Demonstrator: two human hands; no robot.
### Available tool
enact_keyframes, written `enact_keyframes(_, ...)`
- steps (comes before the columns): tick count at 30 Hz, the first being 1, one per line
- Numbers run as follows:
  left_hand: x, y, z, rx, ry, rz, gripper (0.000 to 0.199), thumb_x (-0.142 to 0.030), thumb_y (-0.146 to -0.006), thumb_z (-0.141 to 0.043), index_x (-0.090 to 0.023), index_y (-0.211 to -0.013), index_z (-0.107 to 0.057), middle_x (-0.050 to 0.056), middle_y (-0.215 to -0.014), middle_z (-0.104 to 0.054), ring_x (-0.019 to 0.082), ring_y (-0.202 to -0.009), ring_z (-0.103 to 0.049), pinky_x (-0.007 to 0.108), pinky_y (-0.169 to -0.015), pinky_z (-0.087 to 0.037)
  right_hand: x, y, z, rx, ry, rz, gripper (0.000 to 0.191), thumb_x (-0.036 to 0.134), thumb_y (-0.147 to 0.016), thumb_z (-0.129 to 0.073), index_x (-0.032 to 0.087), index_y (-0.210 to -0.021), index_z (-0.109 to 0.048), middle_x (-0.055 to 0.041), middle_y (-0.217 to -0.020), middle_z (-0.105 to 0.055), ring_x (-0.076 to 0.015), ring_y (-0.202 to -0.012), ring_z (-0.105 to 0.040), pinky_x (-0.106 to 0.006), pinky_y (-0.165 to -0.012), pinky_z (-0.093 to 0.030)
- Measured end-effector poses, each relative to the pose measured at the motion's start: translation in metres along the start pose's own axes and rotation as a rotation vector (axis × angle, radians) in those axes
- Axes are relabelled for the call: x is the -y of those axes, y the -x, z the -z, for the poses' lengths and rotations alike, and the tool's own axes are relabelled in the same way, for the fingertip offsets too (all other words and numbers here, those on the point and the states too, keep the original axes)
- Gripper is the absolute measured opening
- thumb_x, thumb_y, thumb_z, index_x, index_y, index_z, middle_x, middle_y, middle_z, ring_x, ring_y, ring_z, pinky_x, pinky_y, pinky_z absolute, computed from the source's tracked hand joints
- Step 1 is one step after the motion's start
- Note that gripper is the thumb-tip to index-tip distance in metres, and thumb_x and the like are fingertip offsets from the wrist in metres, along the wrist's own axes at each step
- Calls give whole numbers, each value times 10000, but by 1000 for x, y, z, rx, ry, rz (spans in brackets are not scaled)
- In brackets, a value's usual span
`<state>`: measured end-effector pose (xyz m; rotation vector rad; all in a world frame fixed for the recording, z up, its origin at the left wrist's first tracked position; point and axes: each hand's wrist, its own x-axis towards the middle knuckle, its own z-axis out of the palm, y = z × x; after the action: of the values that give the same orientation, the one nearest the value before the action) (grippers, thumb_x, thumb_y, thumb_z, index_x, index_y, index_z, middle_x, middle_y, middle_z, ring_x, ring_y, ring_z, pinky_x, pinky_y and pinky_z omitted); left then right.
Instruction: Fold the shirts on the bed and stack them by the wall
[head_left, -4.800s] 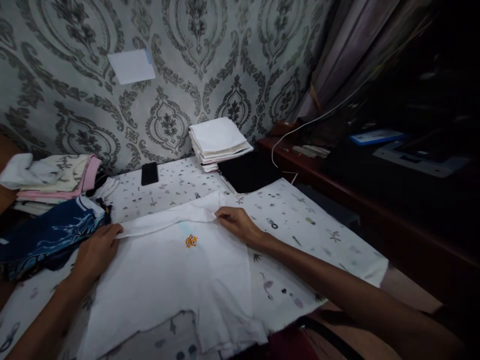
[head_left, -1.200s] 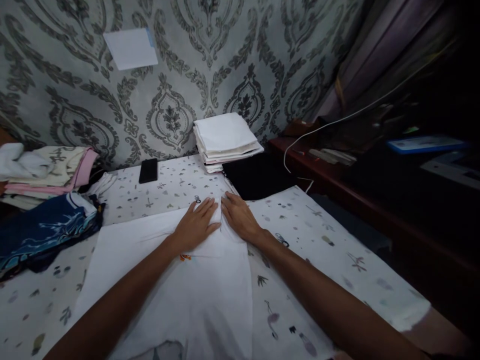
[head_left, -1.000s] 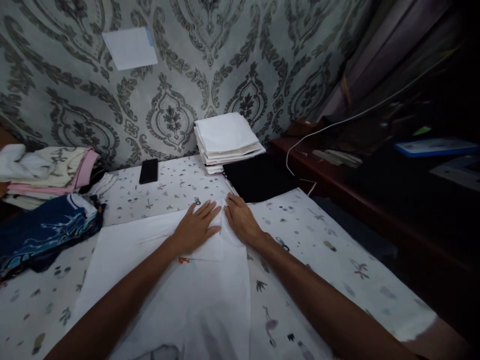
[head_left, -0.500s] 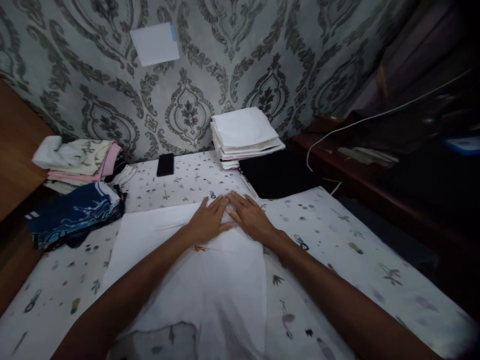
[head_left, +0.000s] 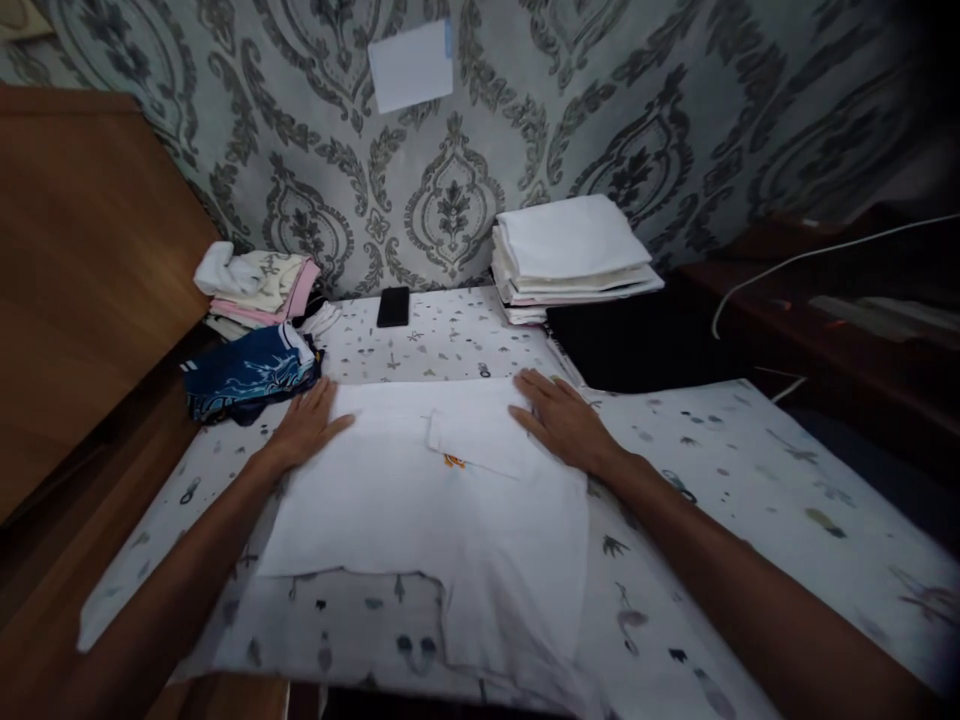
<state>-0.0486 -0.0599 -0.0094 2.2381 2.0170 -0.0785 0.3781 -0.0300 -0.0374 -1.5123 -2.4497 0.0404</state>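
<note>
A white garment (head_left: 375, 510) with a small orange motif and thin dark lines lies spread in front of me, its near right part wrinkled. My left hand (head_left: 306, 428) rests palm down at its far left corner, fingers stretched out and thumb on the cloth. Flat on the far right corner lies my right hand (head_left: 561, 418), its fingers also extended. Neither hand grips anything. Beneath the garment is a white printed sheet (head_left: 645, 600).
Folded white cloths (head_left: 574, 240) are stacked by the wall, beside folded black fabric (head_left: 637, 345). A black phone (head_left: 393, 307) lies at the back. Left are a blue garment (head_left: 251, 370), a pile of light clothes (head_left: 262, 285) and a wooden cabinet (head_left: 90, 260). A white cable (head_left: 825, 252) hangs right.
My hands have parted from the middle of the garment's far edge, the left sliding to the left corner and the right to the right corner. The view has turned left.
</note>
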Motion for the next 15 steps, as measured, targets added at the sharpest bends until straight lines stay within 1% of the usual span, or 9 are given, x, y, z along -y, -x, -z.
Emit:
enact_keyframes(2,10,5,-5,-35,23,-3,882,-663,-936,-234,-43,-1563,-200,196,-1653,-120,287,-1542,-94,509,-1225,-145,1,0,1,21,6,-14,619,495,-1006,-276,128,-1481,-427,-154,-1556,-420,-255,-1464,-349,-479,-1214,-254)
enact_keyframes(4,15,5,-6,-71,92,-7,871,-663,-918,-288,-64,-1549,-257,191,-1647,-170,302,-1535,-135,512,-1224,-145,2,0,2,42,15,-19,623,484,-1008,-277,101,-1476,-428,-167,-1558,-411,-259,-1466,-345,-478,-1214,-253)
enact_keyframes(6,19,-2,-2,-105,212,3,816,-634,-906,-334,-97,-1520,-336,173,-1623,-278,299,-1510,-240,474,-1221,-186,4,-1,5,51,19,-17,615,475,-1010,-282,92,-1465,-436,-174,-1551,-420,-263,-1463,-350,-478,-1205,-270)
enact_keyframes(8,26,-14,8,-138,311,24,723,-550,-919,-325,-106,-1486,-392,160,-1535,-453,269,-1420,-419,402,-1176,-303,8,-4,8,51,29,-18,582,463,-1012,-289,101,-1427,-479,-182,-1521,-460,-273,-1449,-372,-487,-1190,-293)
enact_keyframes(10,31,-28,20,-170,338,51,618,-434,-916,-319,-104,-1415,-476,137,-1343,-638,241,-1239,-587,345,-1060,-433,14,-9,11,36,64,-25,544,441,-1013,-292,101,-1360,-538,-197,-1496,-485,-294,-1440,-383,-512,-1183,-290)
enact_keyframes(11,33,-36,25,-180,329,66,558,-383,-894,-347,-113,-1341,-545,119,-1230,-697,237,-1145,-634,332,-996,-471,18,-13,12,28,86,-23,533,430,-1014,-292,96,-1331,-558,-206,-1495,-482,-305,-1442,-377,-523,-1185,-278)
enact_keyframes(13,34,-48,30,-189,310,97,392,-313,-814,-447,-152,-1094,-670,87,-1017,-744,244,-992,-667,322,-889,-497,25,-20,12,20,115,-5,538,419,-1014,-286,72,-1318,-563,-220,-1508,-459,-314,-1456,-348,-522,-1199,-248)
enact_keyframes(15,33,-55,30,-194,293,122,206,-275,-736,-524,-187,-848,-672,65,-864,-729,247,-887,-658,316,-804,-488,29,-25,8,36,104,11,569,429,-1015,-276,51,-1358,-529,-225,-1519,-444,-307,-1464,-334,-487,-1206,-251)
